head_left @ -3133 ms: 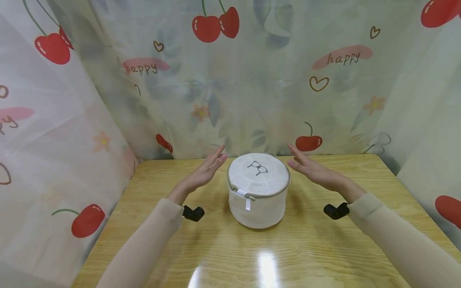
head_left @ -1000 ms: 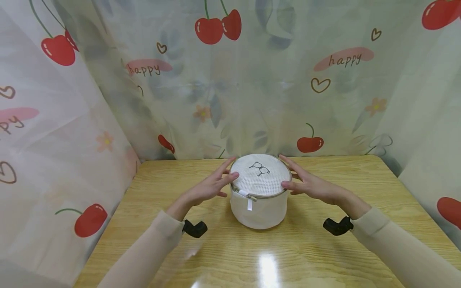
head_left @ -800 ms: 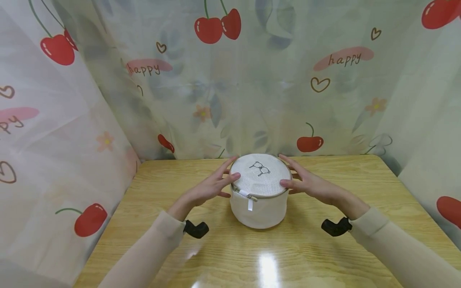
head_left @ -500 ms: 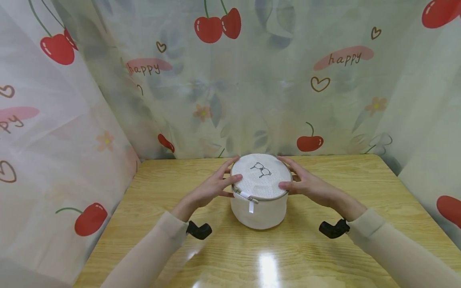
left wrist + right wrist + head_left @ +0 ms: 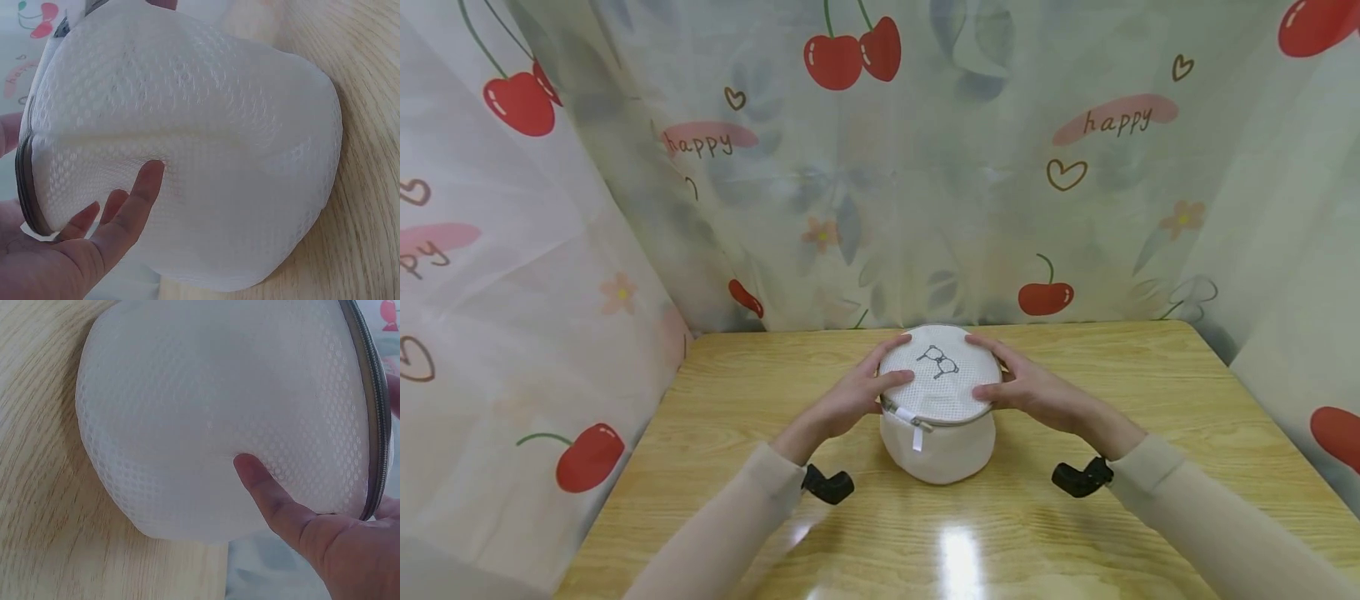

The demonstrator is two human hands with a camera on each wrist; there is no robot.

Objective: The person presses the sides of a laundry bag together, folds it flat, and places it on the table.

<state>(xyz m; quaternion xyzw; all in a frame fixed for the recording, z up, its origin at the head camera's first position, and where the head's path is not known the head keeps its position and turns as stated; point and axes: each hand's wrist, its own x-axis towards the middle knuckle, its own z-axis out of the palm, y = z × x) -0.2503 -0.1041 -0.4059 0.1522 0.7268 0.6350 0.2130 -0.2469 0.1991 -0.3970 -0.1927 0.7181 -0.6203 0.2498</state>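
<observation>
A round white mesh laundry bag [image 5: 937,454] stands on the table, with a glasses outline printed on its lid. A grey-brown zipper [image 5: 951,422] runs round the rim, with a white tab hanging at the front left. My left hand [image 5: 848,402] grips the upper left side, thumb on the lid and fingers pressing into the mesh in the left wrist view. On the opposite side my right hand [image 5: 1043,393] holds the rim, thumb on the lid; one finger [image 5: 265,490] dents the mesh wall. The bag's contents cannot be seen.
The wooden table [image 5: 760,367] carries the bag near its middle. Behind it and at both sides hangs a curtain [image 5: 880,208] printed with cherries and hearts. A black device [image 5: 829,485] is worn at each wrist.
Both hands have come in from beside the bag onto its rim, thumbs now on the lid. Since half a second ago they have squeezed closer together, and the lid has shifted slightly forward.
</observation>
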